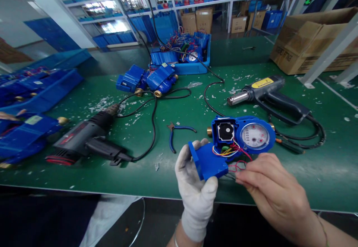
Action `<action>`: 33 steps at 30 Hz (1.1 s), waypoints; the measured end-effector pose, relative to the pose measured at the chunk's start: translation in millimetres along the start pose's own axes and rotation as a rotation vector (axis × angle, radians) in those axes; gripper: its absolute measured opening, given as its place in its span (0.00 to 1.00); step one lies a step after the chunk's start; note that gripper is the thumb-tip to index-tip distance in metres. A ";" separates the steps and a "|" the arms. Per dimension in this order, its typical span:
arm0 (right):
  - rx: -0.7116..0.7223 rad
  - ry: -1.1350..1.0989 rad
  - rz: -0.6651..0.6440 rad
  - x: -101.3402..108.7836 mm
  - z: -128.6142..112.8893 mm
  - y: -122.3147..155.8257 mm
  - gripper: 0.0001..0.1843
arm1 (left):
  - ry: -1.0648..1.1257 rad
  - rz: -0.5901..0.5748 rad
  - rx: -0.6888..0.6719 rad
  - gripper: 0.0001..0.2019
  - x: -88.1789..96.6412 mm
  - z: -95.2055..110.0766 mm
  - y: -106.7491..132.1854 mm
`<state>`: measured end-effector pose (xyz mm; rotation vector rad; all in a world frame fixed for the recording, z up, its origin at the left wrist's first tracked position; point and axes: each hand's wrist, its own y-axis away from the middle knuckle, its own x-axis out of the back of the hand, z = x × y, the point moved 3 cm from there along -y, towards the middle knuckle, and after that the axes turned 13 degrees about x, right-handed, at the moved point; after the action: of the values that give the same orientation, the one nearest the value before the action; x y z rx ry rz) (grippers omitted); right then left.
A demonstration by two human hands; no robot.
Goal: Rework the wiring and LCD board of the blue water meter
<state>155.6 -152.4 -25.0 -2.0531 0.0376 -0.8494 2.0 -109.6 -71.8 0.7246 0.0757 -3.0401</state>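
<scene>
My left hand (195, 196), in a white glove, grips a blue plastic cover (211, 160) between thumb and fingers. My bare right hand (275, 187) pinches thin red wires (239, 165) close to the cover's right edge. Just beyond both hands a blue water meter (243, 133) lies on the bench, its round dial (254, 135) facing up and its square housing uncovered, with a black part inside. Yellow, white and red wires (226, 152) run between the housing and the cover. Pliers (180, 131) with blue handles lie open left of the meter.
A grey heat gun (89, 135) lies at left, a dark one (268, 94) at right, both corded. Two blue meters (148, 79) sit before a full blue bin (192, 68). More meters (28, 131) are at left. A cardboard box (313, 46) stands back right. Scraps litter the green bench (112, 180).
</scene>
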 end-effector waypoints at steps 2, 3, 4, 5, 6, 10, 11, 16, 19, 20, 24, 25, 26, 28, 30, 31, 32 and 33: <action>0.004 -0.006 -0.002 -0.6 -1.4 3.8 0.10 | 0.012 0.024 0.016 0.33 0.8 -0.8 -1.6; 0.000 -0.016 -0.015 -0.5 -1.6 5.1 0.10 | 0.012 0.022 0.022 0.32 0.6 -0.5 -2.2; -0.009 -0.027 -0.034 0.0 -1.3 5.7 0.09 | 0.010 0.012 0.022 0.32 0.1 0.3 -2.6; -0.021 -0.037 -0.056 0.9 -0.4 5.3 0.08 | 0.004 0.001 0.014 0.33 -0.5 1.6 -2.6; -0.033 -0.040 -0.077 2.3 1.0 3.8 0.08 | -0.008 -0.012 0.001 0.33 -1.1 3.1 -2.2; -0.077 0.041 -0.143 6.3 12.9 -10.0 0.19 | -0.089 -0.075 -0.063 0.36 -3.1 7.4 3.1; -0.089 0.074 -0.164 5.5 17.0 -13.4 0.20 | -0.105 -0.086 -0.078 0.37 -2.9 7.6 4.7; -0.152 0.164 -0.214 -4.7 32.9 -16.2 0.08 | -0.152 -0.116 -0.117 0.40 0.5 5.5 9.7; -0.179 0.164 -0.172 -10.1 33.5 -11.8 0.08 | -0.233 -0.184 -0.059 0.44 3.0 2.5 10.5; -0.190 0.157 -0.156 -11.9 33.0 -11.2 0.08 | -0.269 -0.221 -0.025 0.46 4.1 0.7 10.9; -0.233 0.100 -0.149 -17.7 33.4 -13.4 0.10 | -0.493 -0.340 0.029 0.49 10.5 -6.8 16.8; -0.241 0.083 -0.164 -17.4 34.5 -14.9 0.10 | -0.576 -0.336 -0.006 0.49 12.3 -7.6 19.2; -0.246 0.066 -0.185 -15.7 35.8 -16.8 0.10 | -0.663 -0.321 -0.057 0.49 13.8 -7.8 21.7; -0.250 0.042 -0.239 -8.8 37.7 -24.0 0.08 | -0.819 -0.273 -0.179 0.49 15.6 -7.2 26.6; -0.239 0.026 -0.281 0.5 36.5 -38.7 0.10 | -0.906 -0.225 -0.297 0.49 15.5 -5.7 30.1; -0.227 0.009 -0.309 3.2 34.0 -49.5 0.14 | -0.924 -0.207 -0.354 0.48 14.9 -4.9 31.1; -0.215 -0.015 -0.351 2.8 30.3 -62.3 0.18 | -0.928 -0.199 -0.405 0.48 14.1 -4.3 31.7; -0.203 -0.044 -0.406 -1.6 25.8 -76.5 0.20 | -0.921 -0.203 -0.438 0.48 13.1 -4.3 31.7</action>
<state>148.1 -86.8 21.6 -2.3103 -0.3401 -1.0819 -6.9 -141.2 -83.0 -0.7379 0.7797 -3.0126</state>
